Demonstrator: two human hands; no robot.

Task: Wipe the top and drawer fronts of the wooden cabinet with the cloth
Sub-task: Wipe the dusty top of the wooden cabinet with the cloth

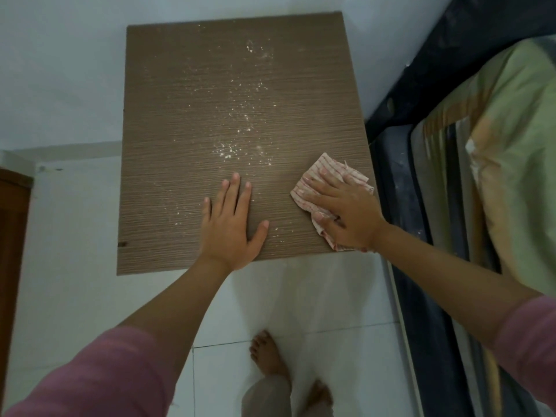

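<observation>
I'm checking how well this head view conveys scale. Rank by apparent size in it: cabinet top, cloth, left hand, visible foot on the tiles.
Largest to smallest:
1. cabinet top
2. left hand
3. cloth, partly hidden under the right hand, so its rank against the left hand is unsure
4. foot

The wall [60,70] at the far side is plain and pale blue-white. The floor [331,296] has big shiny white tiles with thin dark lines between them. On the right stands a bed [511,145] with a green and yellow sheet and a dark side. A dark brown door [12,236] is at the left. The light is dim.
</observation>
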